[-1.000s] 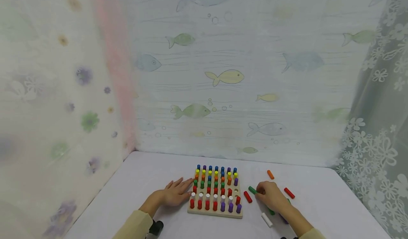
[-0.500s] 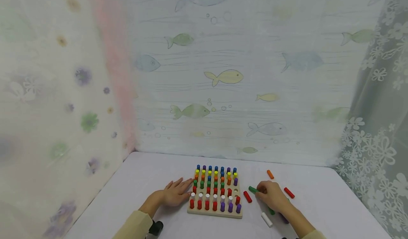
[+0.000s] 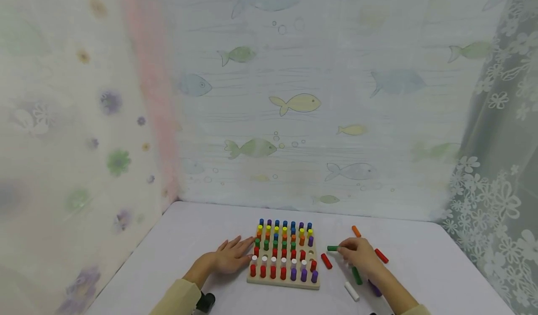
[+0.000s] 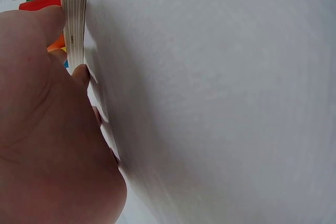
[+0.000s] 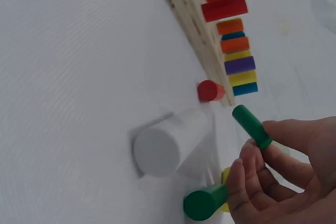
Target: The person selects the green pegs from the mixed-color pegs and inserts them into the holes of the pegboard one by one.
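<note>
A wooden pegboard (image 3: 282, 283) lies on the white table, its coloured pegs standing in rows with a few holes bare near the right edge. My left hand (image 3: 230, 257) lies with its fingers spread and extended at the board's left side. In the left wrist view, fingertips meet the board's layered edge (image 4: 73, 19). To the right of the board, my right hand (image 3: 361, 257) pinches a green peg (image 5: 251, 123) between thumb and fingers. The held peg points left toward the board, its other end hidden by the fingers.
Loose pegs lie around my right hand: a red peg (image 3: 326, 261), a white peg (image 3: 351, 291), another green peg (image 3: 357, 276), a purple peg (image 3: 374, 288), an orange peg (image 3: 356, 231) and a second red one. A dark object (image 3: 206, 302) sits by my left wrist.
The pinched green peg has swung from a slant to nearly level in the head view. My right hand has shifted only slightly, and the left hand stays at the board's edge.
</note>
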Demonstrator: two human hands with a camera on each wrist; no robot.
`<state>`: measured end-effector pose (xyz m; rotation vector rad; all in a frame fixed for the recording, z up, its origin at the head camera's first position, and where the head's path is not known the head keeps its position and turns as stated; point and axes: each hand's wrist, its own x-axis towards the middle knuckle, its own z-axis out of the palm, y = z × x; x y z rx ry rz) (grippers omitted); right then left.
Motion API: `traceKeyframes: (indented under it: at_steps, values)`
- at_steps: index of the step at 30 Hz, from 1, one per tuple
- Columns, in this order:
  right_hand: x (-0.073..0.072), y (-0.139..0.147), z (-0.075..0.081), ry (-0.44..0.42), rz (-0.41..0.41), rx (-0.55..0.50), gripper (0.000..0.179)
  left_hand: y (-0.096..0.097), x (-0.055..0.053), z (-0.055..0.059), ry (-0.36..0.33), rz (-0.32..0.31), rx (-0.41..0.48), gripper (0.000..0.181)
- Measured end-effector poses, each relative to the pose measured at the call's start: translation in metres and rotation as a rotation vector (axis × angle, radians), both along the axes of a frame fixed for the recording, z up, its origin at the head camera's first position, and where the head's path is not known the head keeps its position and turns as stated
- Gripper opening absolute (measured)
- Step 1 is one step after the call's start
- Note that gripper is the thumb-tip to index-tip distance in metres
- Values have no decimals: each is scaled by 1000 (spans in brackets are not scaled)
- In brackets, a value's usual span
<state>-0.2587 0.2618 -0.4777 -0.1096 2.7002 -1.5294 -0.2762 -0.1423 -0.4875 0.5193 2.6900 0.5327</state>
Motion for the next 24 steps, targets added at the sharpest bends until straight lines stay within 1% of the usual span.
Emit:
traceKeyframes:
  at_steps: [3,7,12,15,18,19,21,23,24]
  values:
    - [-1,0,3,-52,-11,-85,23,0,1,0,0,-3,2,68]
    - [-2,-2,6,-80,-5,-127,27,-1,2,1,-4,-5,8,69]
    - [-1,-8,10,-116,40,-194,36,-2,1,0,-4,-11,16,70]
    - [-1,-11,11,-127,71,-215,38,-3,0,0,-7,-9,27,71]
    - [-1,-15,10,-114,110,-221,38,-4,-2,-5,-6,-27,44,72]
    - [-2,-17,10,-103,124,-222,38,-5,-3,-7,-3,-30,51,72]
    - [-2,-21,10,-72,145,-219,36,-6,-7,-13,10,-40,53,73]
    - [-4,-26,10,-35,173,-200,34,-8,-9,-19,19,-31,55,75]
    - [-4,-30,9,-7,185,-181,32,-7,-9,-20,19,-18,56,75]
